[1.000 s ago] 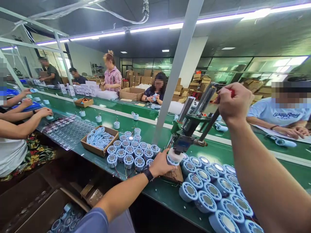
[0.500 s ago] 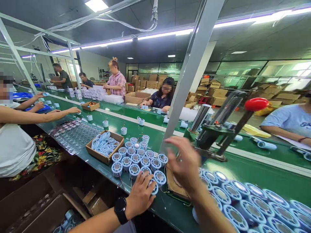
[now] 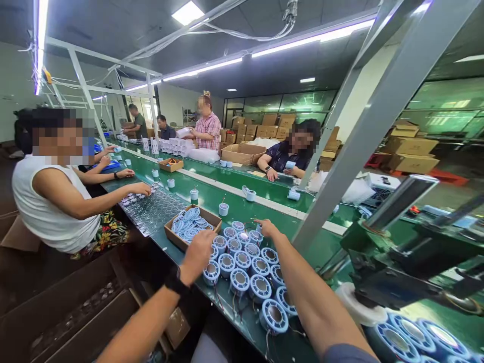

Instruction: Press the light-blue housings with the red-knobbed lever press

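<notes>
My left hand (image 3: 198, 254), with a dark watch on the wrist, is beside the near right corner of a cardboard box (image 3: 176, 240) of light blue cords (image 3: 192, 224). Its fingers are curled and slightly blurred, and whatever they may hold is hidden. My right hand (image 3: 269, 228) reaches across the cluster, index finger stretched out, at a light blue round housing (image 3: 256, 236) with thin wires. Whether it touches that housing is unclear. Several similar round housings (image 3: 239, 280) with grey discs on top stand close together between my arms, some with wires hanging down.
A lever press (image 3: 408, 257) stands at the right, with more round housings (image 3: 412, 333) below it. A slanted grey post (image 3: 363, 146) rises beyond my right arm. Single blue housings (image 3: 223, 208) stand along the green belt (image 3: 206, 182). A co-worker (image 3: 56, 196) sits at the left.
The view has swung left. My left hand has left the front housings and moved to the cord box. My right hand has gone from beside the press to the cluster's far side.
</notes>
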Tool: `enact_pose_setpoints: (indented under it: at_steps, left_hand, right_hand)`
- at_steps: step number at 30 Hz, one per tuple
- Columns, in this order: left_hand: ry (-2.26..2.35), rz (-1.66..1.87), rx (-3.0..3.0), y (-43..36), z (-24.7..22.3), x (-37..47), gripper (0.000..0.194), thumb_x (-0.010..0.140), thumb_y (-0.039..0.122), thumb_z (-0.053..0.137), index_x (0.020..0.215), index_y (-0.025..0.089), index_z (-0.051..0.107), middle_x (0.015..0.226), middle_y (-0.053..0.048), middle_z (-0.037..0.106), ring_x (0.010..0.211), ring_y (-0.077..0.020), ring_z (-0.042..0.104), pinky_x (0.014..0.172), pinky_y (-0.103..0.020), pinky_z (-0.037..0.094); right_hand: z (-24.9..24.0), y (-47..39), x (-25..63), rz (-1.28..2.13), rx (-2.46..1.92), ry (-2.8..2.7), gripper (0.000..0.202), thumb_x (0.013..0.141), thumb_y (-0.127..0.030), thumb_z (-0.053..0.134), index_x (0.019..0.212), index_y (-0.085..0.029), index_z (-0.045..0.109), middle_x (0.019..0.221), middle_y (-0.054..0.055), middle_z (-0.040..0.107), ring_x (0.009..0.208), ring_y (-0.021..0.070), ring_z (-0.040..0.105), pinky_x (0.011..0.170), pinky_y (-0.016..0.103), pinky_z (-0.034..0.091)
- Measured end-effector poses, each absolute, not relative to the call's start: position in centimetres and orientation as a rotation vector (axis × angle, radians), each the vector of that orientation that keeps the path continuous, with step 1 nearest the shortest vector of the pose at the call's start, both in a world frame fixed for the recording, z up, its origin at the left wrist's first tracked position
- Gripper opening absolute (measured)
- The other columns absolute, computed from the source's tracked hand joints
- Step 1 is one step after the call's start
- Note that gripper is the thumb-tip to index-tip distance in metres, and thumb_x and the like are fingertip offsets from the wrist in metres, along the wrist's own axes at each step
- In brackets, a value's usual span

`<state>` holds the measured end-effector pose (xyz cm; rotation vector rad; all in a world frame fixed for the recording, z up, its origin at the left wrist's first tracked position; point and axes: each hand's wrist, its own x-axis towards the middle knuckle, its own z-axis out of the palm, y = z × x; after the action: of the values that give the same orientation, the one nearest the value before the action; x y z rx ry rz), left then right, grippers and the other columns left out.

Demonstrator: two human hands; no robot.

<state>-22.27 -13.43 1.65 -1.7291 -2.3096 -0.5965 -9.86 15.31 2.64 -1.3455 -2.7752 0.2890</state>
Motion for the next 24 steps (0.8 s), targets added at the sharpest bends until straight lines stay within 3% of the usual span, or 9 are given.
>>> enact_pose_setpoints:
  at_steps: [3,6,9,12,16,19,21,24]
  left_hand:
    - [-2.463,-0.444,-1.674,-11.2,3.0,-29.3,0.041,0.091,-0.001,0.038,0.122,0.012,0.062,0.121,-0.016,0.065,0.116,-0.0239,0.06,0.105,-0.043,0.046]
    - [-2.527,-0.301,-1.754,-8.3,2.7,-32.1,0.02,0.095,0.014,0.054,0.111,0.011,0.065,0.111,-0.012,0.067,0.107,-0.0226,0.063,0.098,-0.043,0.051]
    - [-2.581,-0.182,-1.793,-6.0,1.9,-32.0,0.029,0.093,0.033,0.063,0.114,0.014,0.062,0.116,-0.009,0.064,0.104,-0.0217,0.063,0.091,-0.043,0.054]
    - [-2.614,-0.127,-1.779,-4.8,1.6,-31.5,0.032,0.094,0.035,0.062,0.117,0.014,0.061,0.117,-0.01,0.063,0.102,-0.0214,0.063,0.089,-0.042,0.055]
    - [-2.594,-0.139,-1.761,-4.3,2.5,-31.7,0.025,0.094,0.033,0.06,0.107,0.012,0.063,0.11,-0.009,0.065,0.1,-0.0214,0.063,0.09,-0.041,0.052]
    - [-2.551,-0.234,-1.721,-4.4,4.0,-31.9,0.021,0.094,0.022,0.05,0.098,0.009,0.066,0.103,-0.015,0.067,0.102,-0.0261,0.063,0.091,-0.038,0.048]
    - [-2.518,-0.322,-1.663,-5.2,5.1,-31.6,0.028,0.091,0.018,0.044,0.109,0.007,0.063,0.101,-0.017,0.067,0.102,-0.028,0.063,0.091,-0.037,0.046]
    - [-2.476,-0.706,-1.547,-7.6,6.1,-29.3,0.04,0.084,0.018,0.046,0.123,0.012,0.056,0.09,-0.009,0.068,0.088,-0.0238,0.064,0.084,-0.033,0.048]
  right_hand:
    - [2.1,15.5,-9.7,0.37,-1.358,-2.781,0.035,0.096,-0.034,0.058,0.122,-0.012,0.057,0.119,0.009,0.059,0.105,0.0171,0.06,0.091,0.037,0.054]
    - [3.1,15.2,-9.4,0.354,-1.419,-2.671,0.036,0.096,-0.035,0.057,0.126,-0.014,0.056,0.124,0.01,0.056,0.109,0.0184,0.059,0.094,0.039,0.053]
    - [6.0,14.2,-9.4,0.296,-1.409,-2.532,0.041,0.097,-0.03,0.054,0.135,-0.016,0.05,0.132,0.013,0.05,0.116,0.0216,0.055,0.099,0.042,0.049]
    - [9.5,12.0,-8.4,0.278,-1.242,-2.49,0.052,0.092,-0.015,0.052,0.142,-0.011,0.043,0.136,0.019,0.045,0.119,0.0237,0.051,0.105,0.04,0.043]
    - [11.6,6.2,-2.4,0.37,-0.896,-2.604,0.057,0.082,-0.011,0.056,0.138,-0.022,0.05,0.134,0.009,0.049,0.112,0.0154,0.054,0.105,0.028,0.043]
    - [9.9,0.1,5.0,0.508,-0.545,-2.732,0.058,0.076,-0.007,0.053,0.13,-0.027,0.058,0.136,0.007,0.048,0.116,0.0171,0.054,0.105,0.033,0.045]
    - [7.5,-3.8,9.7,0.594,-0.491,-2.793,0.058,0.072,-0.006,0.051,0.125,-0.027,0.062,0.137,0.007,0.048,0.121,0.021,0.053,0.105,0.038,0.046]
    - [3.2,-7.4,14.8,0.677,-0.693,-2.781,0.059,0.064,-0.001,0.046,0.113,-0.027,0.068,0.133,0.006,0.053,0.121,0.0219,0.054,0.104,0.038,0.048]
